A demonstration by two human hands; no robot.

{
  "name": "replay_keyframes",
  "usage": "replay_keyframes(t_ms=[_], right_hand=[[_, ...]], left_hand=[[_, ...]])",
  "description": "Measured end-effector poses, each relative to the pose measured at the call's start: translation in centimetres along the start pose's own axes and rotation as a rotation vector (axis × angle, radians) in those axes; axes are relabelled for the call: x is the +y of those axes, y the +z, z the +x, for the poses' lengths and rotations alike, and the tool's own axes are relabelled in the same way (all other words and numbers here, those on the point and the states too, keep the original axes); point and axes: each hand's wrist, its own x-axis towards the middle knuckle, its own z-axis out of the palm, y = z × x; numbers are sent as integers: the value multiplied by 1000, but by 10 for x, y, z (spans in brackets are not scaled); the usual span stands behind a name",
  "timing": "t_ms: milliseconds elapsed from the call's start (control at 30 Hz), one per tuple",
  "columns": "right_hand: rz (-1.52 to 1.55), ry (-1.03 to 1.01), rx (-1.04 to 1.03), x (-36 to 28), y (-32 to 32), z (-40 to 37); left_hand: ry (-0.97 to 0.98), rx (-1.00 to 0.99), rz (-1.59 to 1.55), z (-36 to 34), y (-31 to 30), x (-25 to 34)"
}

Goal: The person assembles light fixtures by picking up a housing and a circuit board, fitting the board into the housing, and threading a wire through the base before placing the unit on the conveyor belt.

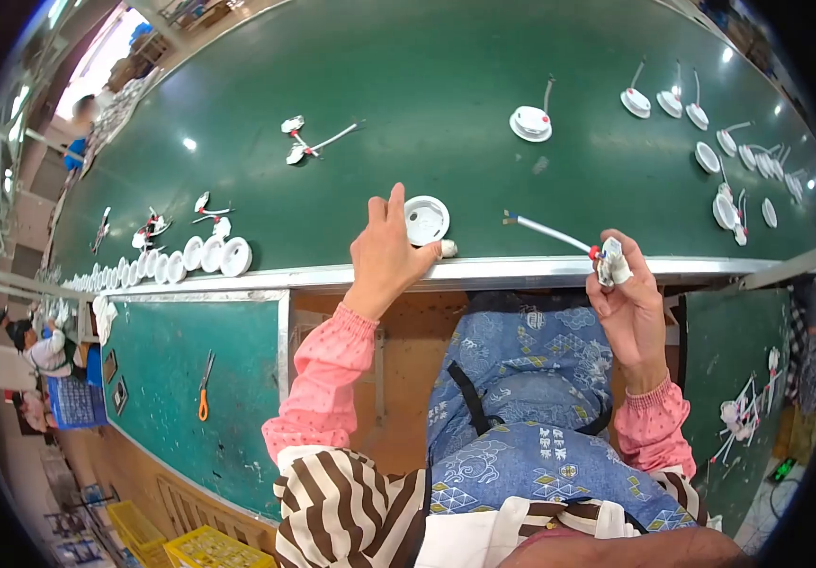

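A white round plastic housing (pixel 427 210) lies on the green work surface near its front edge, its open hollow facing up. My left hand (pixel 384 251) is curved about its left and lower sides, the thumb, with a white wrap at its tip, against the lower rim. Over the metal edge to the right, my right hand (pixel 635 303) pinches a small white-wrapped electrical part (pixel 613 265) with a red piece on it. From that part a white cable (pixel 555 233) sticks out leftward, bare wire ends showing. The fingers partly hide the part.
A row of white housings (pixel 235 257) lines the left edge. Wired parts (pixel 305 150) lie farther back. Assembled round units (pixel 531 123) stand to the right. Orange-handled scissors (pixel 204 409) rest on a lower green table. Other people (pixel 48 350) are at far left.
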Motion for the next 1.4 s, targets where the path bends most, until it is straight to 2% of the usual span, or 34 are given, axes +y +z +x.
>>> replay_keyframes(t_ms=[33,133,167,267,533,667,1000,1100,1300,1400], right_hand=[[-19,-22,-5,-1,0,0],[-69,-46,-20,1,5,1],[-88,-35,-20,3,8,1],[-108,11,-52,12,21,4],[-220,0,-94,31,28,0],[-261,-50,-115,35,28,-6],[-427,-78,-131,28,21,-26],[-394,-122,-117,26,30,-29],[-358,-49,-57,28,46,-31],[-364,-106,-95,31,51,-27]], left_hand=[[-12,-32,-20,-1,-1,2],[126,-180,-184,7,-1,-28],[108,-208,-251,11,-4,-30],[261,-165,-289,23,14,-40],[148,43,-533,-17,29,23],[23,100,-639,-35,35,44],[181,236,-535,-44,35,60],[247,297,-471,-48,35,60],[330,423,-353,-53,37,55],[416,453,-283,-56,34,57]])
